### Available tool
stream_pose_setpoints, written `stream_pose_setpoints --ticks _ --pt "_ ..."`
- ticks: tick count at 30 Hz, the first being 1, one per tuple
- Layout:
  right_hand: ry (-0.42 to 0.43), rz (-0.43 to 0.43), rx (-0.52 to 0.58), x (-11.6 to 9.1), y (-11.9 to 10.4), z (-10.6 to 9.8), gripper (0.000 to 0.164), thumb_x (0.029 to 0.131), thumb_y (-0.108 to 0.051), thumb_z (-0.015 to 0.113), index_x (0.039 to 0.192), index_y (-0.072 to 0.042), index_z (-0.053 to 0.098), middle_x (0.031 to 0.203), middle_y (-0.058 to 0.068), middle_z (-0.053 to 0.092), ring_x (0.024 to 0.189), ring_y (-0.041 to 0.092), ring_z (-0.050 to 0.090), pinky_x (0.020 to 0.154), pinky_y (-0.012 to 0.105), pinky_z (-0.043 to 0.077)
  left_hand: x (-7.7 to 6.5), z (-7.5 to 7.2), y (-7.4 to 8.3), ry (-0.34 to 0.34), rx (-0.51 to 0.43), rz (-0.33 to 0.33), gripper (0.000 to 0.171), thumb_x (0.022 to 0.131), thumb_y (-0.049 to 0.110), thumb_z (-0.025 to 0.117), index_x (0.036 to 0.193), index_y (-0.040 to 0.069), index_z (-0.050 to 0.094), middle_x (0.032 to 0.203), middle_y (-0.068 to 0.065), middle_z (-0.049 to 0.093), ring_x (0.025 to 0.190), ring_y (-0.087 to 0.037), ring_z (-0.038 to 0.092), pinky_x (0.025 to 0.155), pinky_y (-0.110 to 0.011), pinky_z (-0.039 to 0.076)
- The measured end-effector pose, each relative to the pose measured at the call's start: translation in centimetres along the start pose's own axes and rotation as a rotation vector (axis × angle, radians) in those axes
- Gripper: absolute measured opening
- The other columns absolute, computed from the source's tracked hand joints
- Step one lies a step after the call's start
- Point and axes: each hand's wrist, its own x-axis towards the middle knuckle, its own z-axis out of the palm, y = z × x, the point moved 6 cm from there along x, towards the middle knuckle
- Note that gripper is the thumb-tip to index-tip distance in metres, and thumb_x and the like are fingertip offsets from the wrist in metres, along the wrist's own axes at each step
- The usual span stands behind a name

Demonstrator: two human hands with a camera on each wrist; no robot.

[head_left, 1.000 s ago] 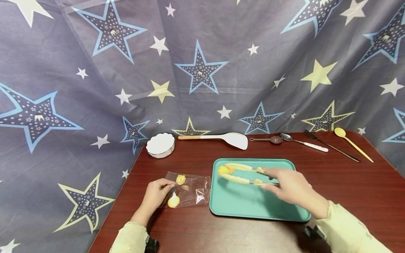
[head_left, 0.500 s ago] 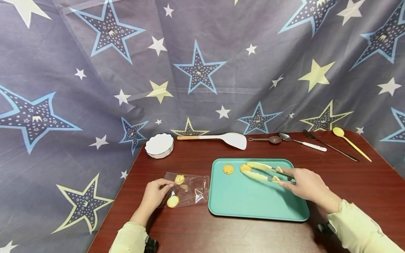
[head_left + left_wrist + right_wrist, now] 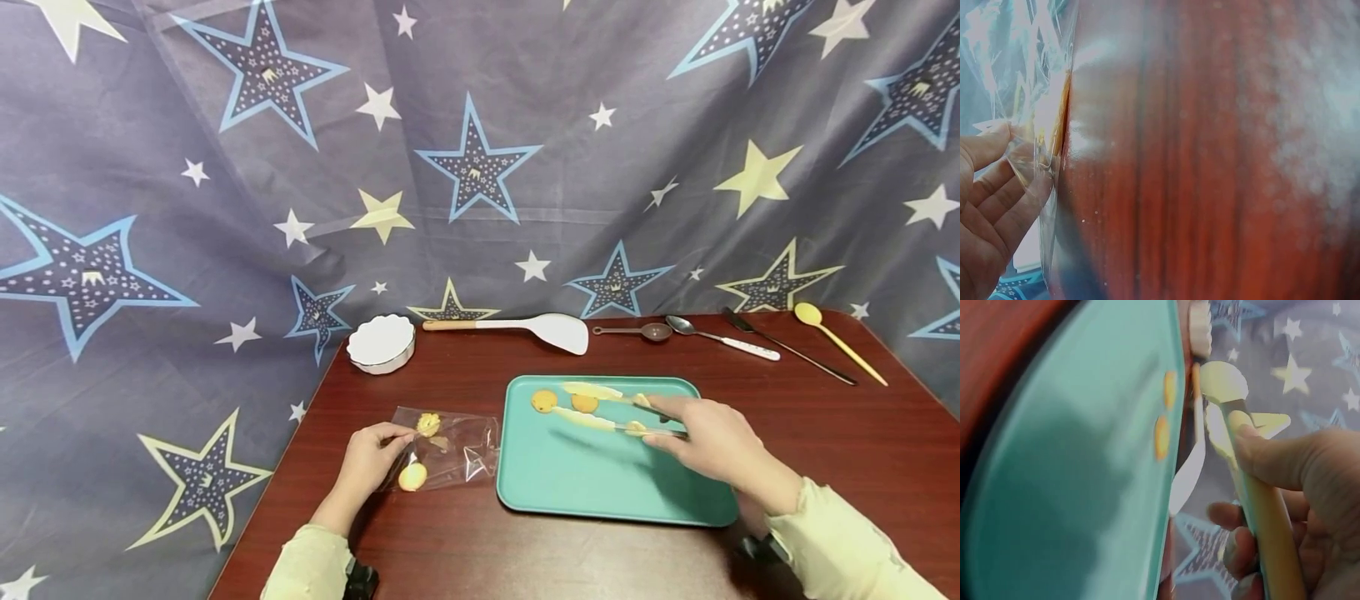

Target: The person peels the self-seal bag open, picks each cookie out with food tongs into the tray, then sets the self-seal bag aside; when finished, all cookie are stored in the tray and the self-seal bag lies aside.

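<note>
We see a person's left hand (image 3: 367, 457) pinching the edge of a clear bag (image 3: 474, 467) between thumb and fingers. The bag lies on a dark red table (image 3: 525, 558); a round cookie (image 3: 412, 477) and a yellow piece (image 3: 428, 425) show through its plastic.

Just right of it is a green tray (image 3: 585, 487). Two cookies lie flat near its far edge, side by side and apart: the left cookie (image 3: 544, 401) and the right cookie (image 3: 585, 404).

The right hand (image 3: 712, 442) grips the tongs (image 3: 588, 389), whose arms are spread and hold nothing. From above, the right cookie appears between them; the right wrist view shows them raised off the tray.

Along the table's back we find a white dish (image 3: 381, 344), a spatula (image 3: 558, 333), a brown scoop (image 3: 654, 332), a spoon (image 3: 680, 325), a dark utensil (image 3: 795, 348) and a yellow spoon (image 3: 808, 314), before a starry curtain (image 3: 570, 83).
</note>
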Motion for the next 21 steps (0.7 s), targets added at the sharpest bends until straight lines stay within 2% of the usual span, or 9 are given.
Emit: stream_pose_setpoints --ticks 4,8,13,21 --pt "0.075 -0.112 0.002 0.4 -3.2 0.0 0.043 0.081 -0.032 0.079 0.12 -0.013 0.071 0.111 0.005 0.072 0.096 0.027 0.068 0.068 0.047 0.054 0.0 0.0 0.0 -0.005 -0.009 -0.009 0.007 0.084 0.01 0.076 0.089 0.014 0.08 0.089 0.003 0.074 0.092 -0.021 0.069 0.086 -0.041 0.052" --pt "0.1 -0.187 0.001 1.1 -6.0 1.0 0.04 0.08 -0.031 0.08 0.116 -0.015 0.073 0.106 0.002 0.073 0.094 0.022 0.069 0.069 0.043 0.055 0.0 -0.1 0.1 -0.003 -0.017 -0.008 0.007 0.084 0.01 0.076 0.089 0.014 0.08 0.088 0.003 0.074 0.092 -0.02 0.069 0.085 -0.041 0.053" --pt "0.08 -0.248 -0.03 2.1 -8.4 3.1 0.042 0.08 -0.034 0.08 0.116 -0.016 0.072 0.1 0.0 0.073 0.086 0.019 0.07 0.057 0.038 0.052 0.0 -0.1 0.1 0.005 -0.028 0.007 0.007 0.084 0.01 0.076 0.089 0.014 0.08 0.087 0.004 0.073 0.088 -0.019 0.069 0.082 -0.04 0.053" --pt "0.009 -0.266 -0.056 3.6 -11.2 6.2 0.045 0.081 -0.035 0.078 0.12 -0.014 0.07 0.105 0.002 0.073 0.088 0.021 0.069 0.056 0.039 0.053 -0.2 -0.1 0.2 0.013 -0.037 0.014 0.007 0.083 0.009 0.077 0.089 0.011 0.08 0.086 0.004 0.073 0.088 -0.019 0.069 0.082 -0.041 0.053"
